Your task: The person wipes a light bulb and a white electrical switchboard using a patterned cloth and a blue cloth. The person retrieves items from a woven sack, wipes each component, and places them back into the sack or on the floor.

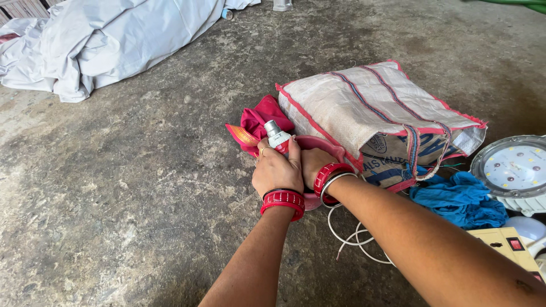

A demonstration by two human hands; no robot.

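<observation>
- Bulb (277,136) stands base-up, tilted away, rising out of the left hand (277,169), fingers wrapped shut around it.
- Right hand (314,164) presses alongside; its grip is hidden.

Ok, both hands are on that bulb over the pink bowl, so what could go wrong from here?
1. The bulb is pinched only by the left hand and right hand above a hard concrete floor; a slip could crack it.
2. The white cable loops just under the right forearm and might snag if the arm pulls back.
3. The pink bowl sits wedged against the woven sack, so it could tip if pressed.
</observation>
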